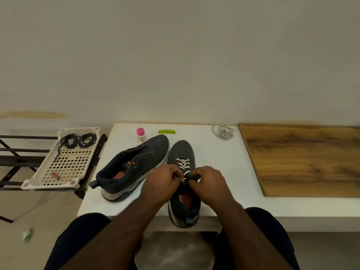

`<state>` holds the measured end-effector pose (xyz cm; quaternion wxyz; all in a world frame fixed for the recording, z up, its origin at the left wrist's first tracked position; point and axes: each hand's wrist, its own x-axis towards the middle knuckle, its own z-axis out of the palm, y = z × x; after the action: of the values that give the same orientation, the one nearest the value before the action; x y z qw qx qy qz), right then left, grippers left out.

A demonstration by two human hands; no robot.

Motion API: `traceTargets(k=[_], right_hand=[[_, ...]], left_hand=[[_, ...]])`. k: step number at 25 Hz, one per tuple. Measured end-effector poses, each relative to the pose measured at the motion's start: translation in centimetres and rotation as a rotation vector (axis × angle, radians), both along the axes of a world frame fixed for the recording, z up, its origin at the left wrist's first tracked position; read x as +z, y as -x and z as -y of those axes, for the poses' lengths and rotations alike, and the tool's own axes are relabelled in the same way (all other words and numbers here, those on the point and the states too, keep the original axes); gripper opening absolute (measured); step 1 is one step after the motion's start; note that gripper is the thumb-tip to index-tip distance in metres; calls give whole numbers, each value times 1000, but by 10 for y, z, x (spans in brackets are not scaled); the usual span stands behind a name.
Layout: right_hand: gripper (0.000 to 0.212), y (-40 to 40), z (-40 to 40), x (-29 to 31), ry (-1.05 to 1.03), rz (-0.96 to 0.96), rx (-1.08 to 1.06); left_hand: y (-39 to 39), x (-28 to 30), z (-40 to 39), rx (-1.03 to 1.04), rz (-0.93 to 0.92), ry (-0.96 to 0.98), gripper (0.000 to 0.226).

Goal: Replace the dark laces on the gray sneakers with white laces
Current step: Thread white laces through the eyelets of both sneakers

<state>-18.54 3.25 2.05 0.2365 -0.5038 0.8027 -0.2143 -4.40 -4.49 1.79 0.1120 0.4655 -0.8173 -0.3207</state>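
A white table (224, 152) stands against a pale wall, and a wooden board (303, 158) covers its right end, reaching from the back edge most of the way to the front edge. Left of the table, on a dark metal rack (17, 151), sits a cream perforated tray (48, 172); two coils of dark laces (78, 140) lie at its far end and a small reddish-brown object (55, 175) lies near its front edge.

Two gray sneakers rest on the bare white part of the table. The left sneaker (132, 168) lies tipped on its side near the table's left edge, toe toward the back, with empty eyelets. The right sneaker (183, 152) stands upright in the middle, touching the other near the toes, its heel jutting over the front edge. A white lace (183, 163) crosses its lower eyelets.

Both hands meet over the upper eyelets of the right sneaker. The left hand (162, 182) has its fingers curled, pinching the white lace near its tip. The right hand (209, 182) is curled the same way, pinching at the lace and the tongue area just beside the left fingertips.

Near the back edge, a coiled spare white lace (224, 132) lies just left of the board, a small bottle with a pink cap (141, 134) stands behind the left sneaker's toe, and a green strip (167, 131) lies just beside it to the right.
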Motion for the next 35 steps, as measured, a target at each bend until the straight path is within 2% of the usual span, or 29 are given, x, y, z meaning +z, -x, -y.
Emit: traceTargets(k=[7, 11, 15, 22, 27, 31, 32, 35], right_hand=[[7, 9, -1, -11, 48, 281, -114], [4, 12, 0, -17, 61, 369, -116], [18, 15, -3, -15, 71, 497, -126], [12, 14, 0, -20, 88, 460, -146], [18, 9, 3, -19, 6, 309, -50], [19, 12, 5, -17, 159, 251, -183], [18, 14, 5, -15, 212, 332, -266], [15, 18, 4, -2, 237, 811, -462]], left_hand=[[14, -17, -9, 43, 21, 99, 13], [18, -27, -13, 99, -13, 95, 10], [18, -32, -13, 128, -48, 60, 12], [19, -30, -13, 116, -30, 68, 8], [17, -26, -15, 112, -44, 87, 9], [12, -23, -13, 109, -62, 85, 20], [9, -24, -11, 97, -69, 65, 27], [-3, -27, -5, 70, -41, -1, 44]])
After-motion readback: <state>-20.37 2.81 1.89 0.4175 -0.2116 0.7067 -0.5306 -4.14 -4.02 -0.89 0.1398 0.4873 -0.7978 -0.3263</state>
